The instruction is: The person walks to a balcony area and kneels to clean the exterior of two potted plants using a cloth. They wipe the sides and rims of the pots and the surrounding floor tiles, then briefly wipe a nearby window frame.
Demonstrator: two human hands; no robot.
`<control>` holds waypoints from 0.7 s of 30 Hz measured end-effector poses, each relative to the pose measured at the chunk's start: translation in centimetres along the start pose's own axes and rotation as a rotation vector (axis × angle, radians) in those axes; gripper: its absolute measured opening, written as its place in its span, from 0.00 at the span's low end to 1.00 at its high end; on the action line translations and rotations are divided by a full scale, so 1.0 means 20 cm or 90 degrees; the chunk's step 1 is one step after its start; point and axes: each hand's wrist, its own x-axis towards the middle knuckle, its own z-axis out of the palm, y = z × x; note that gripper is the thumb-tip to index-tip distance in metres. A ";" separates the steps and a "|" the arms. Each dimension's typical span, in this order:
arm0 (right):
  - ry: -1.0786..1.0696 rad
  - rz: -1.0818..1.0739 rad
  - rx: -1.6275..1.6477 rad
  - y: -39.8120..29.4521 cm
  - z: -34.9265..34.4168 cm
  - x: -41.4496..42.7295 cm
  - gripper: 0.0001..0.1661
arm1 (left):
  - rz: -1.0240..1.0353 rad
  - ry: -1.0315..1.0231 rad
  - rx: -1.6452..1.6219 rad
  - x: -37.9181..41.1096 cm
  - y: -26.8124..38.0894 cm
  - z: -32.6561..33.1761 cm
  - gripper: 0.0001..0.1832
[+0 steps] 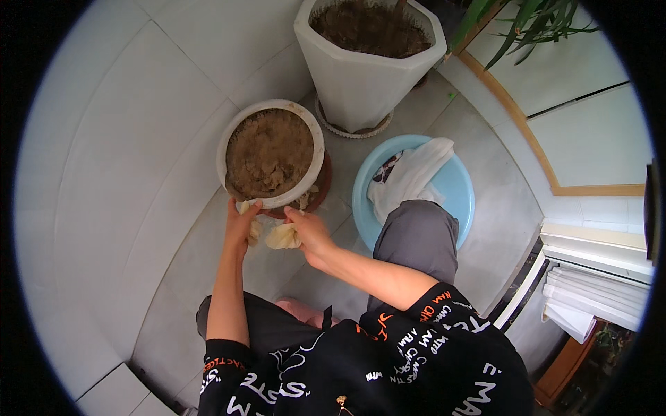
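Note:
A round white flowerpot point(316, 183) filled with dry, crumbly brown soil point(270, 151) stands before me. My left hand point(240, 223) is at the near left of its rim, thumb against the rim. In that hand is a pale yellow cloth or paper point(254, 233), partly hidden by the fingers. My right hand point(310, 231) pinches another crumpled pale yellow piece point(283, 237) just below the near rim. Whether the two pieces are joined cannot be seen. Beneath the pot shows a reddish-brown saucer point(325, 182) with pale debris point(306, 199) near its edge.
A tall white faceted planter point(354, 83) with soil stands behind on a saucer point(359, 134). To the right, a light blue basin point(458, 208) holds white cloth point(411, 171), beside my knee point(416, 234). A tiled wall point(140, 119) rises at left. Green leaves point(520, 26) hang at upper right.

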 end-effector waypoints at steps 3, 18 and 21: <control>0.027 0.013 -0.043 0.05 0.03 0.02 0.24 | -0.014 -0.048 -0.067 0.01 -0.03 -0.05 0.43; 0.149 -0.148 -0.198 -0.15 -0.14 0.32 0.55 | -0.212 -0.079 -0.300 0.14 -0.21 -0.10 0.25; 0.146 -0.134 -0.237 -0.22 -0.14 0.32 0.50 | -0.132 -0.060 -0.299 0.12 -0.23 -0.07 0.26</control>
